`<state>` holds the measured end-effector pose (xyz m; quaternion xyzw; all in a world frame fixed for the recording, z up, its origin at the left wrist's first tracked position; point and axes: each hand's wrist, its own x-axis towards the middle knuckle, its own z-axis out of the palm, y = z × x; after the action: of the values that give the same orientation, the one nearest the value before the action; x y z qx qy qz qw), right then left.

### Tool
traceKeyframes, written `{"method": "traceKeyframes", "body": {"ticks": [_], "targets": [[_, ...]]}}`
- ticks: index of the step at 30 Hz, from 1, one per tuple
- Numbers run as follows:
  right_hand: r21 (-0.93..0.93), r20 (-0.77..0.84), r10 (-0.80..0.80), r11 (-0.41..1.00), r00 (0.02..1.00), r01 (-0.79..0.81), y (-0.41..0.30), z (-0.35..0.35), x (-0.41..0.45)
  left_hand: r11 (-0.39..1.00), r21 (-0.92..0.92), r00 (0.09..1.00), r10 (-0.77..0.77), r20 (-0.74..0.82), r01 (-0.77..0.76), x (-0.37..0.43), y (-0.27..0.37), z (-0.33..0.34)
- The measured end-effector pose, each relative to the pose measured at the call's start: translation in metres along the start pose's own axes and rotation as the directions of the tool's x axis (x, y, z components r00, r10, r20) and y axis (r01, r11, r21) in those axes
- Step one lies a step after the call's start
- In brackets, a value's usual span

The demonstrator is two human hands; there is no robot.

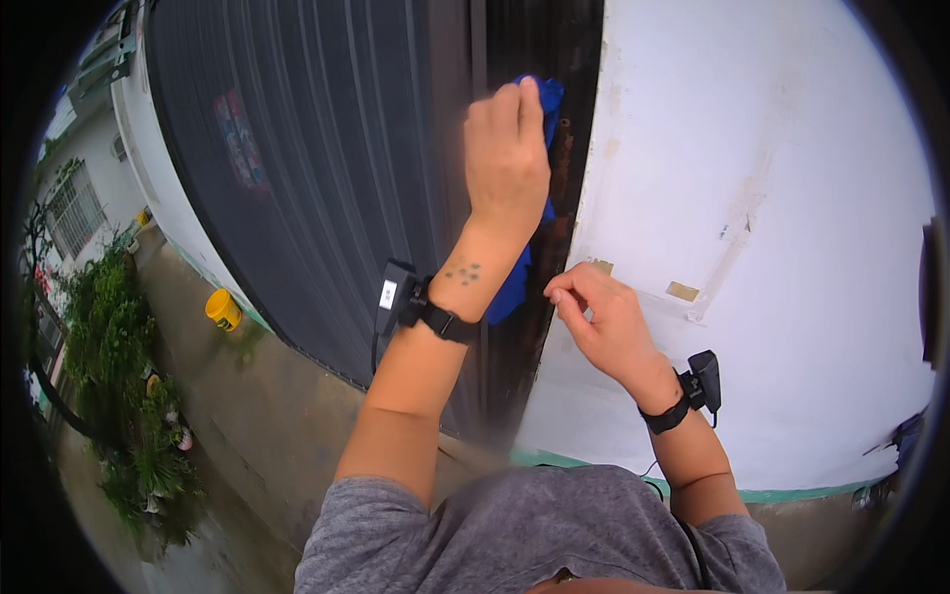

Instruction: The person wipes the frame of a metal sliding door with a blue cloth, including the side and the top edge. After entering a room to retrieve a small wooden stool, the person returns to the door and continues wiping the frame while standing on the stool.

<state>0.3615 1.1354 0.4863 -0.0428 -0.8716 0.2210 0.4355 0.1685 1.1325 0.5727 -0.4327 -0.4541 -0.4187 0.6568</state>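
Observation:
My left hand [508, 152] is raised and closed around a bunched blue cloth [512, 293], against the narrow dark, rust-marked metal strip [568, 167] beside a ribbed grey metal door [356, 148]. Part of the cloth sticks out past my fingers, and a longer piece hangs down behind my wrist. Lower and to the right, my right hand [605, 319] is loosely curled, its thumb and index fingertips close together, in front of the edge of a white wall [742, 111]. Nothing shows in it. Both wrists wear black straps with small devices.
Tape remnants [683, 291] and stains mark the white wall, which has a green band [809, 492] along its foot. A yellow bucket [223, 309] stands on the wet concrete floor [245, 438] at left, near green potted plants [111, 341]. A colourful sticker [241, 141] is on the door.

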Motion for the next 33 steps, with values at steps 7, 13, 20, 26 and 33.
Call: {"method": "traceKeyframes", "body": {"ticks": [7,13,20,26,33], "targets": [[-0.113,-0.174,-0.138,0.986,0.975,0.119,-0.008,-0.011,0.028,0.997,-0.062,0.997,-0.04,0.068,0.044,-0.049,0.011,-0.018],[-0.272,-0.161,-0.276,0.935,0.948,0.226,-0.021,-0.036,0.063,0.999,-0.05,0.999,0.005,0.034,-0.003,0.008,-0.004,-0.001],[-0.325,-0.162,-0.281,0.92,0.946,0.218,-0.031,-0.047,0.065,0.997,-0.049,0.993,-0.054,0.106,0.059,-0.048,0.011,-0.024],[-0.028,-0.081,0.02,0.999,0.997,-0.022,-0.021,-0.016,0.047,0.464,-0.495,0.678,-0.501,0.537,0.735,-0.035,0.004,-0.056],[0.121,-0.217,-0.019,0.992,0.976,0.046,-0.014,0.014,0.065,-0.594,-0.448,0.349,-0.282,0.894,0.668,-0.03,0.015,-0.097]]}}
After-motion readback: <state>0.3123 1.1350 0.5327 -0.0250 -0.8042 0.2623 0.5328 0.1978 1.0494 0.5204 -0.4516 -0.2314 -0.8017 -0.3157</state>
